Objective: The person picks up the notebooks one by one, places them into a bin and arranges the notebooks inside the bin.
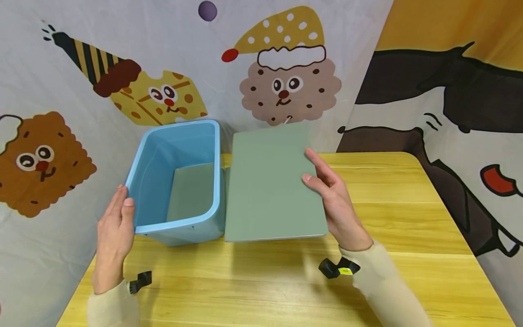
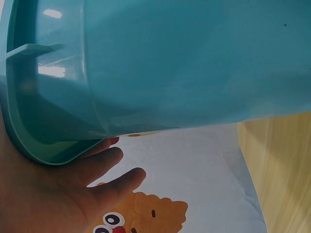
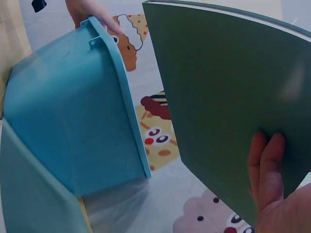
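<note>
My right hand point(image 1: 341, 206) pinches a green notebook point(image 1: 271, 186) by its right side, thumb on the upper face and fingers beneath. In the right wrist view, white page edges show along the notebook point(image 3: 228, 82). It is raised above the table, just right of a light blue plastic bin point(image 1: 177, 224). My left hand point(image 1: 116, 231) rests against the bin's left rim, fingers fairly straight along the outside. Inside the bin, another flat green notebook point(image 1: 192, 193) lies on the bottom. A further green cover point(image 3: 29, 184) shows beside the bin, mostly hidden under the held notebook in the head view.
The bin and notebooks are on a yellow wood-grain table point(image 1: 392, 200). Behind it hangs a white cloth point(image 1: 163, 27) printed with cartoon biscuits. Each wrist wears a small black camera, one being the right wrist camera point(image 1: 337, 268).
</note>
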`<action>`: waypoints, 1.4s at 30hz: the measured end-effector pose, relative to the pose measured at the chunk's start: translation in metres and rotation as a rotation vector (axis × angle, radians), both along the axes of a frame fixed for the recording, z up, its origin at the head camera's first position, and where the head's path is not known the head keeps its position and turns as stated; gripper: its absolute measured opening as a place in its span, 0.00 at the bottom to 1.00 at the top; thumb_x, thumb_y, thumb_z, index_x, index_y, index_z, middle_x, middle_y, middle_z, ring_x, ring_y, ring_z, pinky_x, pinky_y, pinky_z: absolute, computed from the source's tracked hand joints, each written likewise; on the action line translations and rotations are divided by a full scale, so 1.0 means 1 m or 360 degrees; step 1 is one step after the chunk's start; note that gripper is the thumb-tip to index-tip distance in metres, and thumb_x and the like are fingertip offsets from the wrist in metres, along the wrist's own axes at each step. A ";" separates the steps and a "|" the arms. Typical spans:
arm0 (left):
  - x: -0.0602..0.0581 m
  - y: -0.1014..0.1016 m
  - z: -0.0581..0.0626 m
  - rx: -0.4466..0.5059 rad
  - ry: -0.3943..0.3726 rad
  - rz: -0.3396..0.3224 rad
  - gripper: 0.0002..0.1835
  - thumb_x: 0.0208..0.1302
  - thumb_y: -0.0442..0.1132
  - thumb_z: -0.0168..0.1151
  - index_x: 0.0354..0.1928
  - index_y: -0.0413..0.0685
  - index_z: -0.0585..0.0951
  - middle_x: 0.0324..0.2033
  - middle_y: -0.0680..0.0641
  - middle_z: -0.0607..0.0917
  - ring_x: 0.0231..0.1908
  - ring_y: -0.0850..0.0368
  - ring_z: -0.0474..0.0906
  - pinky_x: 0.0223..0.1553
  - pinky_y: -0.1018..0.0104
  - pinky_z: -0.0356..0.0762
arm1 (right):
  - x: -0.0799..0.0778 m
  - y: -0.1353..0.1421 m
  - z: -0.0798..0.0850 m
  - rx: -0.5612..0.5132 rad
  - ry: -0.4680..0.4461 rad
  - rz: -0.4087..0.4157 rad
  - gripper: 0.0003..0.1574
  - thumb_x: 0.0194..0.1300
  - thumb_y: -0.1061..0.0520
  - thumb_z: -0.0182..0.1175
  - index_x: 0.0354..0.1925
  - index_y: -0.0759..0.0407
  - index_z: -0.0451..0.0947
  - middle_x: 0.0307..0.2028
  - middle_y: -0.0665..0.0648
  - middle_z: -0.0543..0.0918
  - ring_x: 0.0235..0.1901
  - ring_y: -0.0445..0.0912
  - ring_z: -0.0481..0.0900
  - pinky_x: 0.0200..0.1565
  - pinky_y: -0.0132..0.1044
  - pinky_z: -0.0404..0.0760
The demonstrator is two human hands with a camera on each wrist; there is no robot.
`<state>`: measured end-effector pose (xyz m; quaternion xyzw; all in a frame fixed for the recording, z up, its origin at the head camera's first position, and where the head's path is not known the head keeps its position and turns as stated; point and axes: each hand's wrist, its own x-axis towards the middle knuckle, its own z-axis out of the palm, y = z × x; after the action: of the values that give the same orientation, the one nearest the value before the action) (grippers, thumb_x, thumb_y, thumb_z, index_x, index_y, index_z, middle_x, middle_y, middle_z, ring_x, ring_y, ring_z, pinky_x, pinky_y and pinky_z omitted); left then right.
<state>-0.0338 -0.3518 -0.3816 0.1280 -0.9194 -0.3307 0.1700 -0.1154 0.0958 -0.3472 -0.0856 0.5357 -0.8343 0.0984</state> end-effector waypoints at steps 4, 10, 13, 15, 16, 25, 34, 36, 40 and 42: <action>0.000 -0.001 -0.001 -0.0003 0.0001 -0.0001 0.38 0.83 0.62 0.32 0.81 0.42 0.56 0.80 0.41 0.55 0.78 0.33 0.49 0.76 0.34 0.44 | -0.004 -0.014 0.006 -0.0053 0.0011 0.0012 0.36 0.77 0.62 0.57 0.78 0.44 0.65 0.77 0.49 0.61 0.65 0.49 0.71 0.50 0.34 0.85; 0.002 -0.001 -0.001 0.0000 -0.0030 0.0000 0.39 0.83 0.62 0.31 0.82 0.42 0.54 0.81 0.40 0.54 0.78 0.32 0.47 0.75 0.32 0.42 | -0.010 -0.033 0.012 -0.0107 0.0022 0.0038 0.36 0.77 0.62 0.57 0.78 0.44 0.66 0.76 0.49 0.64 0.67 0.50 0.69 0.51 0.35 0.84; 0.002 -0.002 -0.001 0.0002 -0.0040 0.0001 0.39 0.83 0.62 0.30 0.82 0.42 0.54 0.81 0.40 0.53 0.78 0.31 0.47 0.75 0.31 0.42 | -0.013 -0.043 0.014 -0.0134 0.0034 0.0051 0.37 0.77 0.63 0.57 0.79 0.45 0.65 0.76 0.47 0.64 0.70 0.49 0.68 0.53 0.35 0.83; 0.002 -0.002 -0.001 0.0006 -0.0043 0.0004 0.39 0.83 0.62 0.30 0.82 0.43 0.54 0.81 0.40 0.53 0.78 0.31 0.47 0.75 0.31 0.42 | -0.016 -0.050 0.015 -0.0158 0.0044 0.0056 0.38 0.76 0.64 0.57 0.79 0.47 0.64 0.76 0.46 0.64 0.71 0.48 0.66 0.56 0.35 0.81; 0.002 -0.002 -0.001 0.0007 -0.0042 0.0007 0.39 0.83 0.62 0.30 0.82 0.43 0.54 0.81 0.40 0.53 0.78 0.31 0.47 0.75 0.31 0.42 | -0.017 -0.054 0.015 -0.0173 0.0047 0.0060 0.38 0.76 0.64 0.57 0.79 0.47 0.64 0.76 0.46 0.64 0.72 0.48 0.66 0.56 0.35 0.81; 0.003 -0.003 -0.001 0.0014 -0.0020 0.0011 0.38 0.83 0.62 0.30 0.82 0.45 0.54 0.81 0.41 0.54 0.78 0.33 0.48 0.76 0.34 0.43 | -0.028 -0.087 0.017 -0.0306 0.0010 0.0137 0.38 0.77 0.65 0.56 0.79 0.47 0.63 0.75 0.49 0.66 0.69 0.50 0.70 0.52 0.34 0.84; 0.000 0.000 0.000 0.0010 -0.0041 0.0011 0.39 0.83 0.64 0.30 0.82 0.45 0.53 0.81 0.41 0.53 0.79 0.32 0.47 0.75 0.33 0.42 | -0.043 -0.126 0.018 -0.0251 -0.0036 0.0104 0.39 0.75 0.67 0.57 0.79 0.49 0.64 0.77 0.45 0.63 0.66 0.43 0.71 0.49 0.29 0.82; -0.001 0.000 0.000 0.0004 -0.0039 0.0010 0.39 0.83 0.63 0.30 0.82 0.45 0.53 0.81 0.42 0.53 0.79 0.33 0.47 0.75 0.33 0.42 | -0.045 -0.134 0.018 -0.0226 -0.0050 0.0100 0.39 0.75 0.67 0.58 0.78 0.48 0.65 0.77 0.46 0.63 0.62 0.43 0.74 0.46 0.29 0.83; -0.001 0.001 0.000 -0.0006 -0.0032 0.0013 0.39 0.83 0.63 0.30 0.82 0.44 0.54 0.81 0.41 0.53 0.79 0.33 0.48 0.75 0.33 0.43 | -0.049 -0.148 0.018 -0.0180 -0.0054 0.0128 0.39 0.75 0.66 0.58 0.78 0.47 0.65 0.78 0.47 0.62 0.51 0.38 0.80 0.41 0.27 0.82; -0.001 0.001 -0.001 -0.0006 -0.0025 0.0014 0.38 0.83 0.62 0.31 0.82 0.44 0.54 0.81 0.41 0.54 0.79 0.33 0.48 0.76 0.34 0.43 | -0.050 -0.154 0.018 -0.0141 -0.0043 0.0143 0.39 0.75 0.65 0.59 0.79 0.46 0.65 0.77 0.47 0.63 0.37 0.36 0.81 0.34 0.25 0.79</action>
<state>-0.0349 -0.3511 -0.3823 0.1343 -0.9208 -0.3271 0.1645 -0.1658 -0.0584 -0.3293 -0.1025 0.4925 -0.8530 0.1393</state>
